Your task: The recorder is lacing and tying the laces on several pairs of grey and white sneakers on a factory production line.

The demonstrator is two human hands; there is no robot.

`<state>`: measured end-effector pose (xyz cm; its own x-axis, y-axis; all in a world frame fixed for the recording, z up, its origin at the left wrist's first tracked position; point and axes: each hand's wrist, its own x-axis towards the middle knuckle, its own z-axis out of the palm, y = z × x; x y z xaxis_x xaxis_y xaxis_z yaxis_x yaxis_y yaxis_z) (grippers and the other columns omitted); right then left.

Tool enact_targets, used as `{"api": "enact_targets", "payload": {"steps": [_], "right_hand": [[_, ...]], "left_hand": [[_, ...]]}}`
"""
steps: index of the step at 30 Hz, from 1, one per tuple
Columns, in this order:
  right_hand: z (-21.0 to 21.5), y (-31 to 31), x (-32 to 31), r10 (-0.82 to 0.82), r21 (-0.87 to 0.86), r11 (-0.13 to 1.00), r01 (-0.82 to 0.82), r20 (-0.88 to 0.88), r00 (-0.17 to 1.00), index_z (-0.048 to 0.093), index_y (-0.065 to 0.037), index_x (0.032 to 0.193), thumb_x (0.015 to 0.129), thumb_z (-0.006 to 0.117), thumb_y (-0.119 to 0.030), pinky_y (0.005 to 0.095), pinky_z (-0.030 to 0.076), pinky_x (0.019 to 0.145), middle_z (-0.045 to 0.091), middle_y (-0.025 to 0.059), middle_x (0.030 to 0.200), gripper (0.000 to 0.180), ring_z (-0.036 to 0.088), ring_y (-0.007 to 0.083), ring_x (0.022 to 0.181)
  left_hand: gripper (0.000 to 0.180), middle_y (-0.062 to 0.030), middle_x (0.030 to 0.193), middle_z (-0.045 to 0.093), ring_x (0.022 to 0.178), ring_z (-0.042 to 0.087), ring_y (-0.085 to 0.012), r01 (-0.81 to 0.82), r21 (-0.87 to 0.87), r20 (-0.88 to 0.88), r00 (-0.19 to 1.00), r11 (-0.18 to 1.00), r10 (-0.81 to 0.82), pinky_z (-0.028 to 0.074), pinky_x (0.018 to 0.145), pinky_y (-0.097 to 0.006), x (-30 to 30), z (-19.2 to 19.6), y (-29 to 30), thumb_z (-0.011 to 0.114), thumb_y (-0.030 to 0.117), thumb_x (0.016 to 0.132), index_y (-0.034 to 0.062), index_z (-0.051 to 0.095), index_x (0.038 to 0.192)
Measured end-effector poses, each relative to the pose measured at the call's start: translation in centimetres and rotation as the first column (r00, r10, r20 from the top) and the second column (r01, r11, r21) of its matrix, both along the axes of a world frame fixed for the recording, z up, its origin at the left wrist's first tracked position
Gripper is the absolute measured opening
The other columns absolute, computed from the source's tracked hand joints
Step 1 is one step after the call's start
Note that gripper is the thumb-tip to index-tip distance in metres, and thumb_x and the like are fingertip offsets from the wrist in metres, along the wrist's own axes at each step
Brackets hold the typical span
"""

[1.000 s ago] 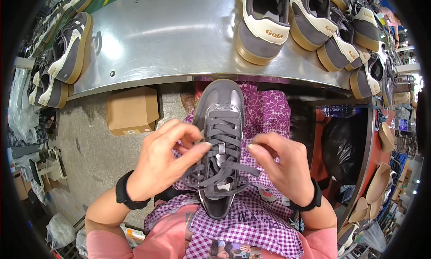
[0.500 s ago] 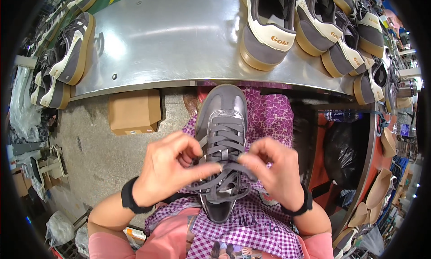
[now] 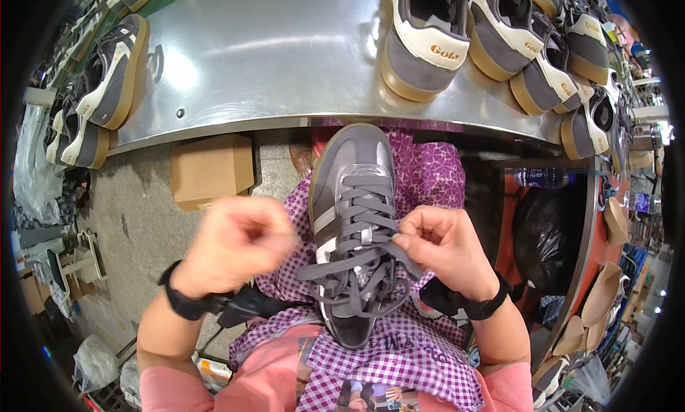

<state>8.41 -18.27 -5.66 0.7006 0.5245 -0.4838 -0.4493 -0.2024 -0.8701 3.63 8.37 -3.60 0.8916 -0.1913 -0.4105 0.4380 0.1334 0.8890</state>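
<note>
While the grey sneaker (image 3: pixel 355 219) lies toe-away on the person's lap, resting on a purple checked apron (image 3: pixel 421 355) just below the edge of the metal worktable (image 3: pixel 271 55), both hands work at its grey laces (image 3: pixel 357 269). The right hand (image 3: pixel 446 244) pinches a lace strand beside the upper eyelets, fingers closed narrowly on it. The left hand (image 3: pixel 239 244) is blurred and curled into a loose fist just left of the shoe; whether it actually holds a lace end cannot be told from this view.

Several risks seem likely from here. Because the shoe only rests on the lap and neither hand steadies it, a hard tug on one strand could roll it sideways or slide it off the apron toward the concrete floor (image 3: pixel 135 212). Uneven pulling may leave the crossings slack on one side, or draw one free end too short. The loose loops (image 3: pixel 371 301) hanging over the tongue could also snag or twist into a knot if tightened blindly. Finished sneakers (image 3: pixel 428 48) on the table stand well apart and are not at risk.
</note>
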Motion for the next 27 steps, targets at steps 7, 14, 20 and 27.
{"api": "enact_targets", "payload": {"steps": [7,14,20,27], "right_hand": [[1.8,1.7,-0.7,0.049,-0.282,0.957,0.069,0.39,0.919,0.059,0.0,0.078,0.08,0.074,-0.01,0.0227,0.043,0.05,0.057,0.0038,0.066,0.018,0.056,0.0079,0.055],[1.8,1.7,-0.8,0.096,-0.219,0.976,-0.015,0.364,0.926,0.059,0.0,0.076,0.079,0.074,-0.008,0.0221,0.041,0.049,0.056,0.0021,0.064,0.017,0.055,0.0071,0.055],[-0.4,0.9,-1.8,-0.252,0.143,0.953,0.268,-0.118,0.96,0.057,-0.004,0.082,0.087,0.069,-0.008,0.0185,0.033,0.052,0.049,-0.0067,0.067,0.014,0.041,0.0003,0.06],[4.0,1.3,-1.6,0.166,-0.253,0.965,-0.062,0.412,0.896,0.068,0.001,0.091,0.081,0.074,-0.012,0.0276,0.04,0.048,0.059,0.0076,0.067,0.017,0.053,0.0141,0.053]], "left_hand": [[0.017,-0.0009,0.073,0.057,0.06,0.054,-0.0079,-0.059,0.579,0.298,0.944,0.813,-0.144,0.045,0.055,-0.02,-0.2,-0.5,-2.8,0.078,0.009,0.076,0.0017,0.063,0.082],[0.013,0.0014,0.065,0.054,0.057,0.049,-0.006,0.161,0.599,0.25,0.893,0.785,-0.374,0.041,0.052,-0.021,1.7,-0.4,-3.3,0.073,0.001,0.074,0.0015,0.06,0.074],[0.017,0.0053,0.067,0.054,0.062,0.046,-0.0002,0.135,0.143,-0.019,0.991,0.981,-0.133,0.037,0.054,-0.019,0.7,-2.2,-1.5,0.075,0.004,0.077,0.0045,0.059,0.07],[0.02,-0.0035,0.076,0.051,0.069,0.054,-0.0218,-0.014,0.731,0.485,0.715,0.683,-0.504,0.043,0.057,-0.032,-0.6,1.6,-3.0,0.081,0.017,0.067,0.0067,0.067,0.076]]}}
